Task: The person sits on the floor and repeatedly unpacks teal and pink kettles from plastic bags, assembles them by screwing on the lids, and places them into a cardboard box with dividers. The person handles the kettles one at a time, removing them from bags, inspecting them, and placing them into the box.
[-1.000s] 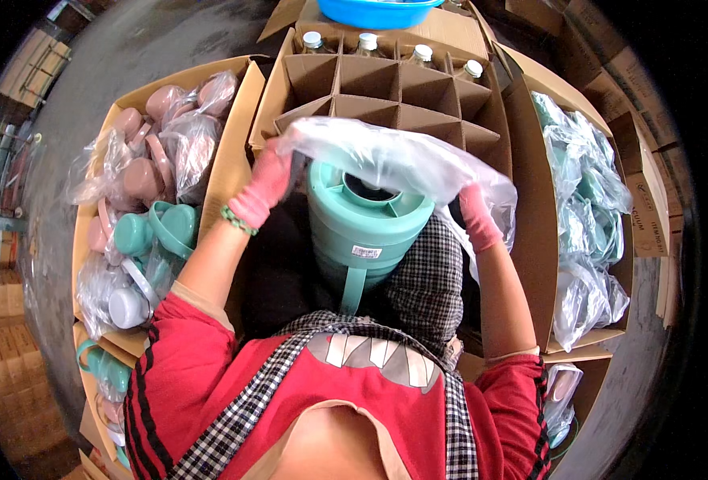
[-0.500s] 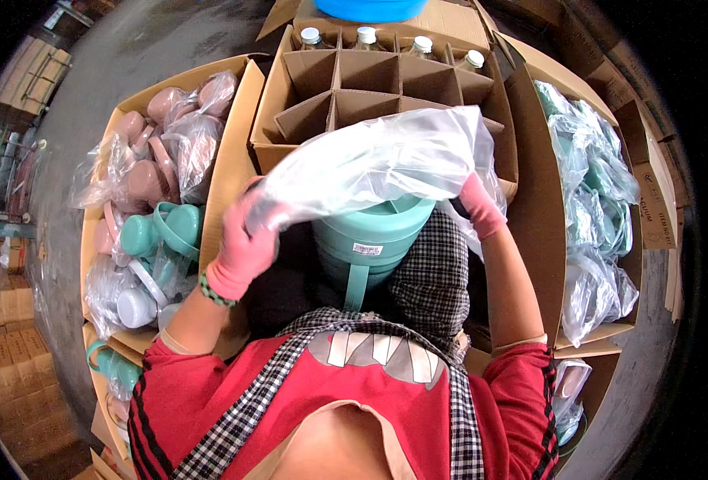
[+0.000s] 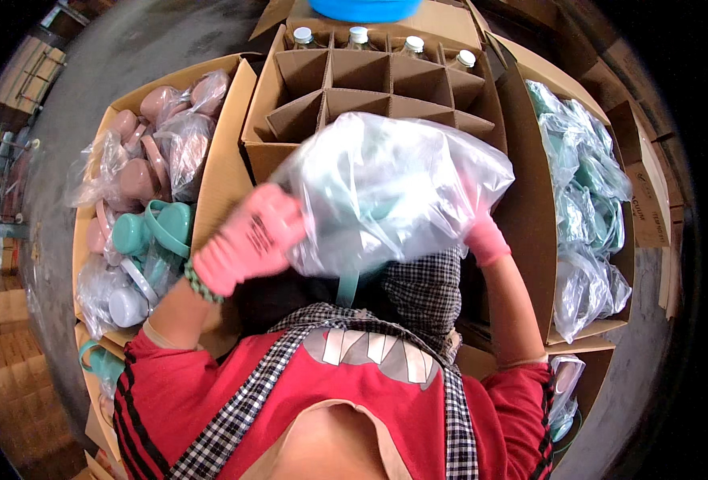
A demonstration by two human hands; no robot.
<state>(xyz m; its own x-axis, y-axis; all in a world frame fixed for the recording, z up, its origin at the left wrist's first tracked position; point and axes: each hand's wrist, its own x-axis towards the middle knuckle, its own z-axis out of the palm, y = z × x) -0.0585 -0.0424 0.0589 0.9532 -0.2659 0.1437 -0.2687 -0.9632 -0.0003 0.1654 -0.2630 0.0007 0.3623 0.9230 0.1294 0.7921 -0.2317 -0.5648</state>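
Observation:
A clear plastic bag (image 3: 402, 188) lies spread over the top of a teal tumbler between my legs. Only the tumbler's handle (image 3: 348, 290) shows plainly below the bag; its body is a blurred teal shape through the film. My left hand (image 3: 252, 236), in a pink glove, grips the bag's left edge, its fingertips partly behind the film. At the opposite side my right hand (image 3: 482, 228), also gloved in pink, holds the bag, with its fingers seen faintly through the plastic.
Ahead stands a divided carton (image 3: 370, 100) with several white-capped bottles (image 3: 359, 36) along its far row. A left carton (image 3: 224, 152) holds pink, teal and white lids, some bagged. A right carton (image 3: 526, 200) holds bagged teal pieces. A blue basin (image 3: 366, 8) sits beyond.
The bag has come down over the tumbler's top and now covers most of its body. Both hands have moved lower with the bag's edges.

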